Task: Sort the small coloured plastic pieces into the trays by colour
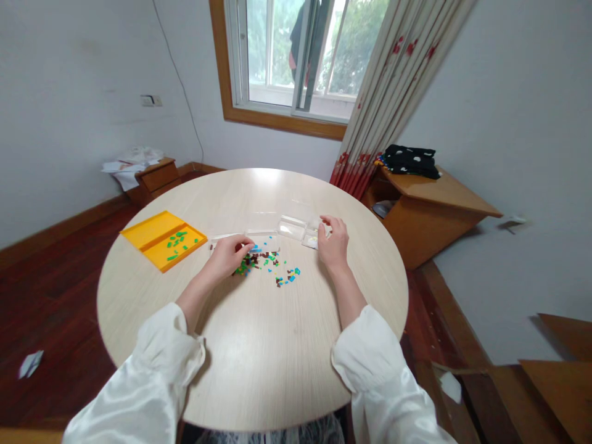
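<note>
My left hand (226, 256) is closed in a pinch at the left side of a pile of small plastic building bricks (254, 259) in brown, green, blue and yellow. Bits of blue show right by its fingertips, but what it pinches is too small to tell. My right hand (335, 242) is curved at the right end of a clear plastic case (292, 227), with a gap between thumb and index finger. Whether it touches the case, I cannot tell. Loose blue, brown and yellow bricks (287, 277) lie scattered between the hands.
On the left of the round table (259, 351) lies an opened yellow box (150, 243) with several green bricks (176, 242) in it. Another clear tray (261, 234) sits behind the pile. Wooden cabinets stand past the table, one with black cloth (411, 161) on top.
</note>
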Action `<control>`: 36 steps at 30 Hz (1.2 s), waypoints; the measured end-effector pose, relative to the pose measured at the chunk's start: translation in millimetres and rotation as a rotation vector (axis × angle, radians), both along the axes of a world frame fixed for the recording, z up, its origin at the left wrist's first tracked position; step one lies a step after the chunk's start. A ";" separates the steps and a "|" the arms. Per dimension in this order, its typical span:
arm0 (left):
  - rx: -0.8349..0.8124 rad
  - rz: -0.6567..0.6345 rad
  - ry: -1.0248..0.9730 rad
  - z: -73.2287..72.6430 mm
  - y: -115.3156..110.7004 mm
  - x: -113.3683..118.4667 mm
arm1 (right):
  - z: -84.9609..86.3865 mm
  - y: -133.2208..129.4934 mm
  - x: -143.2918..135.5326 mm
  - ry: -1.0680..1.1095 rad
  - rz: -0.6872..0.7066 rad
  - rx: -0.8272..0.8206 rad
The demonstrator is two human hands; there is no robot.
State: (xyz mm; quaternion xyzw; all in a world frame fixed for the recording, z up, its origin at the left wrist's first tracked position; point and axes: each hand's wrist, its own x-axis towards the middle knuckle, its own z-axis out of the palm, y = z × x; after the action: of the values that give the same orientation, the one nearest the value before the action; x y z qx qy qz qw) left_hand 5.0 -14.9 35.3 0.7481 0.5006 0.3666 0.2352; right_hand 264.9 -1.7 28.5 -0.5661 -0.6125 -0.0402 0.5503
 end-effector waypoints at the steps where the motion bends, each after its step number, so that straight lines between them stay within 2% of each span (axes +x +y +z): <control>1: -0.018 0.001 -0.053 0.0 0.2 1.0 | 0.1 -0.3 -1.6 0.004 0.011 0.009; 5: -0.078 0.005 -0.226 -0.8 1.0 4.5 | 0.0 -5.4 -18.3 0.001 0.097 0.037; 10: -0.124 0.030 -0.352 -4.8 1.5 8.5 | -2.1 -19.1 -53.9 -0.092 0.354 0.048; 13: -0.171 0.017 -0.416 -5.0 0.7 11.6 | -2.8 -25.2 -67.5 -0.135 0.442 0.033; 25: -0.206 -0.036 -0.602 5.7 -9.2 17.2 | -0.6 -29.0 -71.6 -0.121 0.481 0.031; 28: -0.286 -0.047 -0.731 8.2 -10.4 17.6 | -0.1 -29.4 -72.2 -0.120 0.487 0.036; 32: -0.409 -0.131 -0.983 10.7 -9.8 16.3 | -0.1 -29.7 -72.2 -0.121 0.486 0.029; 36: -0.458 -0.180 -1.153 10.3 -6.9 14.3 | -0.3 -29.9 -71.8 -0.118 0.487 0.030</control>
State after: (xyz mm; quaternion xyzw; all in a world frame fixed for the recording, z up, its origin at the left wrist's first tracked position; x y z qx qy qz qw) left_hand 19.3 -21.7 45.6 0.3996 0.2941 0.5734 0.6520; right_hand 193.2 -31.6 28.3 -0.3902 -0.7613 0.0515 0.5153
